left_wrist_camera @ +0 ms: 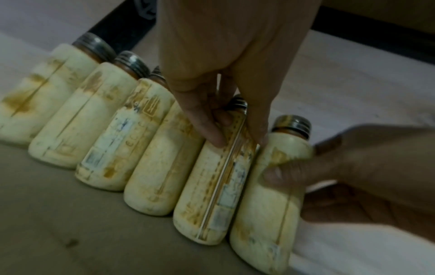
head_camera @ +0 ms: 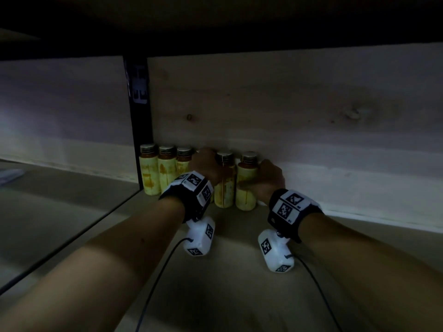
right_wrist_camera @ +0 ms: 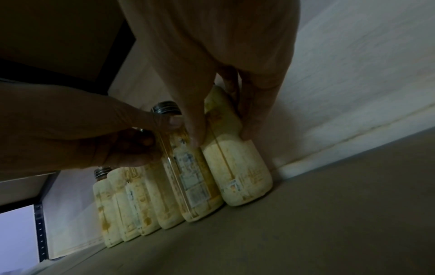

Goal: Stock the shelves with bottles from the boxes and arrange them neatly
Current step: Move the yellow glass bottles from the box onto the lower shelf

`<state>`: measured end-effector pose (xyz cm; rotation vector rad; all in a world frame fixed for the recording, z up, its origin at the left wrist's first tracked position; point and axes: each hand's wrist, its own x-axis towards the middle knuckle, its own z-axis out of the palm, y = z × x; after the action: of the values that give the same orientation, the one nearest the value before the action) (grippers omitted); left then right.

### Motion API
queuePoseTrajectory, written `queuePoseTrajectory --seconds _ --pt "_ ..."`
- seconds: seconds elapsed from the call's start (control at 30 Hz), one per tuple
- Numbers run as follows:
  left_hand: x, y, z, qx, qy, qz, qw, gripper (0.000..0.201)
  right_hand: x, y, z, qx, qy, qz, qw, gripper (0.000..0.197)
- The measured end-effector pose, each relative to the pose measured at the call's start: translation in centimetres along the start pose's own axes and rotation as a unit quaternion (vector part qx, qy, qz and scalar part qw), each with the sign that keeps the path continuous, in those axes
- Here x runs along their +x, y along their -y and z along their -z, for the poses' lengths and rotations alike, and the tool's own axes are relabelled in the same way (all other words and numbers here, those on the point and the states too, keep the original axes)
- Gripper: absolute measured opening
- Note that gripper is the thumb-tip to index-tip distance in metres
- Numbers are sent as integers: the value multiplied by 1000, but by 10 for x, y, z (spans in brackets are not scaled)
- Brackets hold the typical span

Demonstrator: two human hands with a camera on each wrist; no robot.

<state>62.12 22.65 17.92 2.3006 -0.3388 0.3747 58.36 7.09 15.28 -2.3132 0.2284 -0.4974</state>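
Six bottles (left_wrist_camera: 162, 161) line a dim wooden shelf (head_camera: 235, 271) against its back board (head_camera: 287, 111).

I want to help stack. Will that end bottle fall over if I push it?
Probably, if pushed high: the end bottle looks tall and narrow. Pushed low, it likely slides. The right hand holds it now, steadying it.

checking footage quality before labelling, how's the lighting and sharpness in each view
Head view: dim under the upper shelf, corners dark, bottles soft, forearms blurred. Left wrist view: brightest, labels partly readable, right hand blurred. Right wrist view: darkest, left hand nearly a silhouette, strong wide-angle tilt.
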Motion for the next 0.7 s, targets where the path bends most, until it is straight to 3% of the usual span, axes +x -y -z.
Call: queuePoseTrajectory --seconds 0.13,0.33,0.43,0.57,0.7 --pt "-6 -6 -1 14 10 -5 1000 43 -7 3 2 19 4 -5 1000 74" --pt "-32 -14 16 40 41 -23 998 66 -42 11 28 35 70 6 997 66" --pt "-54 -22 34 98 67 -35 992 68 -69 22 45 -25 86 38 995 55" --pt "-91 -37 67 123 126 -14 984 63 -113 39 72 -100 108 84 986 28" --pt "-137 -50 96 157 164 -25 974 54 -157 58 101 -164 157 85 970 26"
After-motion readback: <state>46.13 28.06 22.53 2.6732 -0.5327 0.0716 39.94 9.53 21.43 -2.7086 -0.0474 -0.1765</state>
